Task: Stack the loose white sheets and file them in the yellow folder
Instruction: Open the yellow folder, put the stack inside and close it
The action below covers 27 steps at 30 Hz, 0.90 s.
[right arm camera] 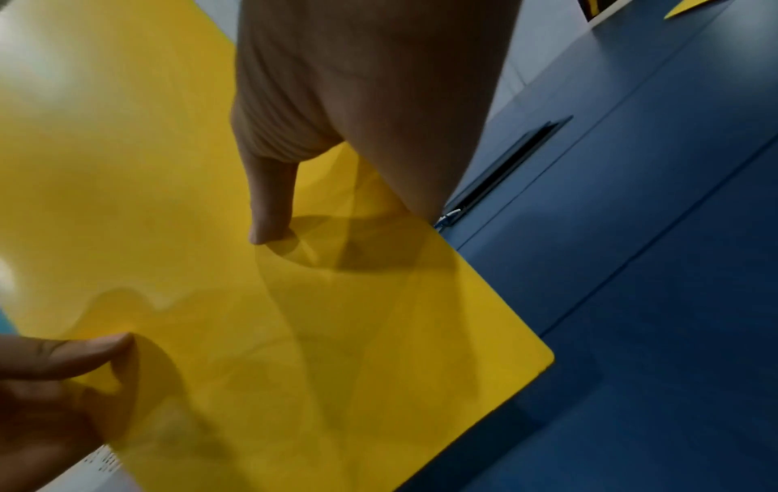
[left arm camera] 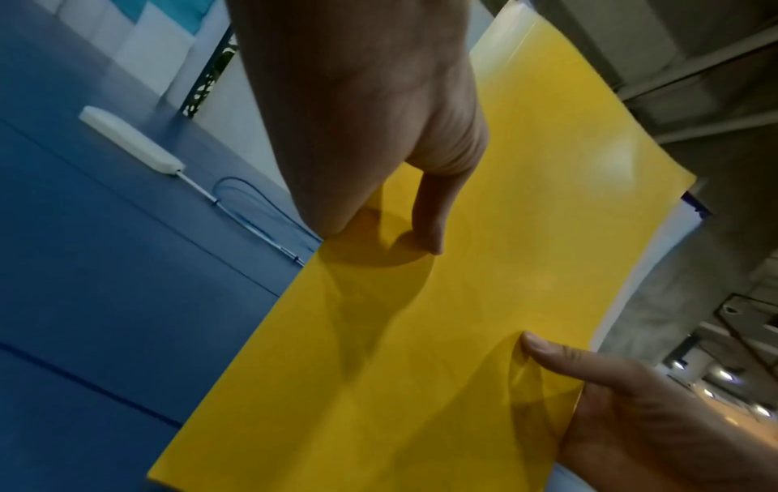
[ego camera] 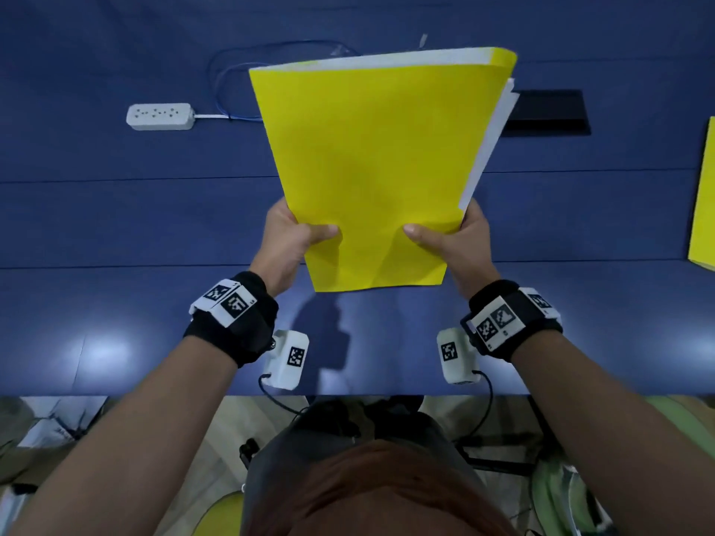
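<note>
Hands, left (ego camera: 288,241) and right (ego camera: 460,241), each grip pinching yellow folder (ego camera: 371,164), white sheets (ego camera: 491,137) inside, no legible writing.

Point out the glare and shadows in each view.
Head view: bright ceiling-light glare on the blue table, and a dark shadow below the yellow folder. Left wrist view: pale sheen on the folder's upper right, thumb shadow beneath. Right wrist view: washed-out glare top left.

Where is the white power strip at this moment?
In the head view, the white power strip lies on the blue table, far left of the yellow folder, its cable running toward the folder.
</note>
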Motion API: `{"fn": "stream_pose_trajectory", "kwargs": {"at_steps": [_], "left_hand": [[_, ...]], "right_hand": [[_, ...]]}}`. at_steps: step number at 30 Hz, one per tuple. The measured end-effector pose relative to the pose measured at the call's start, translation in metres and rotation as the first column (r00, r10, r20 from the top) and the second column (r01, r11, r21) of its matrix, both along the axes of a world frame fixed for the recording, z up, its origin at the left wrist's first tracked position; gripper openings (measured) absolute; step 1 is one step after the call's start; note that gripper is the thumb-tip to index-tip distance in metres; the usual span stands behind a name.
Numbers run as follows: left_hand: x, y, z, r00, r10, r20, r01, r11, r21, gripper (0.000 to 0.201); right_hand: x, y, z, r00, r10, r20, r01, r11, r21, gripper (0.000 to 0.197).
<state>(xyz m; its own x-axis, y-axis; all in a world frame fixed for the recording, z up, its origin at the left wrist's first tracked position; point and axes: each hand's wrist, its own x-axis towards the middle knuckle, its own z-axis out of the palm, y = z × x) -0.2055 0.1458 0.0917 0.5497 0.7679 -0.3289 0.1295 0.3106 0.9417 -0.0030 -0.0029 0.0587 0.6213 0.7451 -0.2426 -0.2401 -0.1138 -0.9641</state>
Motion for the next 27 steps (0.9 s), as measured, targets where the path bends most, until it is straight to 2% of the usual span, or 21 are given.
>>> {"fn": "stream_pose_trajectory", "kwargs": {"at_steps": [3, 8, 13, 18, 23, 27], "left_hand": [[-0.003, -0.007, 0.004, 1.000, -0.002, 0.011, 0.002, 1.000, 0.032, 0.053], [-0.011, -0.030, -0.013, 0.999, 0.035, -0.034, -0.035, 0.999, -0.001, 0.046], [-0.013, -0.029, -0.016, 0.996, 0.086, 0.009, -0.086, 0.996, 0.015, 0.041], [-0.016, -0.033, -0.026, 0.997, 0.043, -0.062, -0.041, 0.999, 0.019, 0.043], [-0.018, -0.031, -0.019, 0.998, 0.062, -0.008, -0.061, 0.997, 0.048, 0.042], [-0.021, -0.039, -0.031, 0.996, 0.038, -0.083, -0.037, 0.999, 0.019, 0.045]], "right_hand": [[-0.002, -0.002, 0.003, 1.000, 0.003, 0.004, -0.003, 1.000, 0.009, 0.065], [-0.012, -0.017, -0.008, 0.998, 0.019, -0.053, -0.022, 0.998, -0.059, 0.062], [-0.010, -0.019, -0.003, 0.999, 0.046, 0.003, -0.046, 0.999, -0.025, 0.050], [-0.011, -0.021, -0.010, 0.995, 0.083, 0.059, -0.077, 0.992, -0.098, 0.055], [-0.012, -0.019, -0.002, 0.994, 0.080, 0.071, -0.076, 0.995, -0.064, 0.053], [-0.018, -0.024, -0.014, 0.992, 0.111, 0.053, -0.104, 0.987, -0.123, 0.058]]}}
